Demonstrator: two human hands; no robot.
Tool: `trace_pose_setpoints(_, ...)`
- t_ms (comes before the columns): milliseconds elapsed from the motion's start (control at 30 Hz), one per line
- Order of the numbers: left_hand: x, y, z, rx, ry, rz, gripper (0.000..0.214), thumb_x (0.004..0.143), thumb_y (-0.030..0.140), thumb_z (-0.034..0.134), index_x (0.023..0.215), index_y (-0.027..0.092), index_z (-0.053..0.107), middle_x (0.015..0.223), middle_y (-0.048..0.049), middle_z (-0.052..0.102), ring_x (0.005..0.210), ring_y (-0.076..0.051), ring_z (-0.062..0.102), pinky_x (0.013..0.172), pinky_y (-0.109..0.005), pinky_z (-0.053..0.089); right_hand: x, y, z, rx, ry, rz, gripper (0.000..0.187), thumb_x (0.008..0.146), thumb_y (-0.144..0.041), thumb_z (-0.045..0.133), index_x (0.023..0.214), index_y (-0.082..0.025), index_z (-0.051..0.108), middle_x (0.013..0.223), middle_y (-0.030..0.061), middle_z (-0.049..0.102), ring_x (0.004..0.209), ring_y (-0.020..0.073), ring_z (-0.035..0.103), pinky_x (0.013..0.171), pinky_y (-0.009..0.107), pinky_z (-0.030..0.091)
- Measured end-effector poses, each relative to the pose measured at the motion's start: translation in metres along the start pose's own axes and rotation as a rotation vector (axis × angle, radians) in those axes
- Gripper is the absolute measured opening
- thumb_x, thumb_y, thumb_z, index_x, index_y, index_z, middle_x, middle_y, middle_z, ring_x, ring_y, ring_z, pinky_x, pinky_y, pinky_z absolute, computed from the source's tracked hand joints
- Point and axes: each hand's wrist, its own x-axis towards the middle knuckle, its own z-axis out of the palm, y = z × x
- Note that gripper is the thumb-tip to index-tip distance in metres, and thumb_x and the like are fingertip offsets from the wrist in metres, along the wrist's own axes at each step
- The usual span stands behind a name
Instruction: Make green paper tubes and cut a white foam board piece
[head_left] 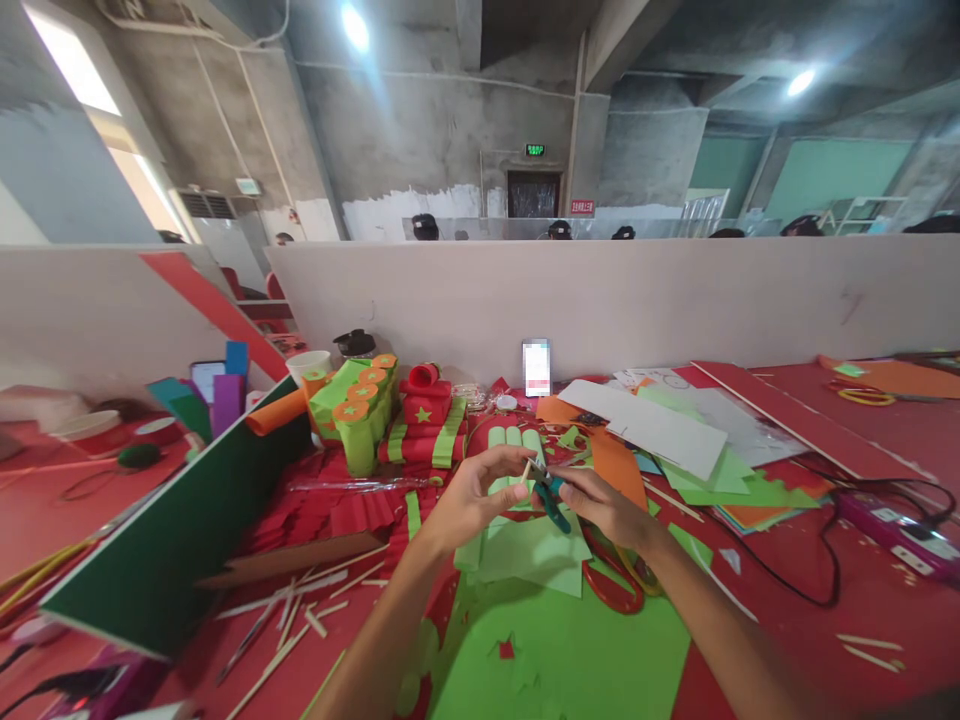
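Note:
Near the centre of the head view, my left hand (pixel 484 493) pinches a short pale wooden stick (pixel 526 470). My right hand (pixel 609 505) grips a pair of teal-handled pliers (pixel 553 495), whose metal jaws are at the stick; whether they are closed on it I cannot tell. Under the hands lie rolled light-green tubes (pixel 514 438) and a folded pale-green sheet (pixel 536 560). Red-handled scissors (pixel 615 590) rest just below my right hand, partly covered by paper. A bright green sheet (pixel 570 650) spreads out in front of me.
Red and green paper rolls with stars (pixel 424 412) stand at the left, beside a dark green board (pixel 172 540). Loose wooden sticks (pixel 289 610) lie at the lower left. A phone (pixel 536 368) leans on the partition (pixel 637 300). A power strip (pixel 900 535) with cables is at the right.

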Motion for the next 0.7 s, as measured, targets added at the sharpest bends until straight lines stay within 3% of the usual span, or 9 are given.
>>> trace_pose_setpoints(700, 0.0001, 0.0018, 0.0018, -0.014, 0.004, 0.007, 0.037, 0.082, 0.034, 0.071, 0.114, 0.016, 0.064, 0.106, -0.0108, 0.067, 0.103, -0.026, 0.062, 0.091, -0.039, 0.049, 0.0006, 0.0033, 0.0005, -0.06, 0.053, -0.02, 0.041, 0.097, -0.048, 0.048, 0.131, -0.029, 0.062, 0.114, 0.0068, 0.072, 0.099, 0.0287, 0.067, 0.083, 0.038, 0.054)
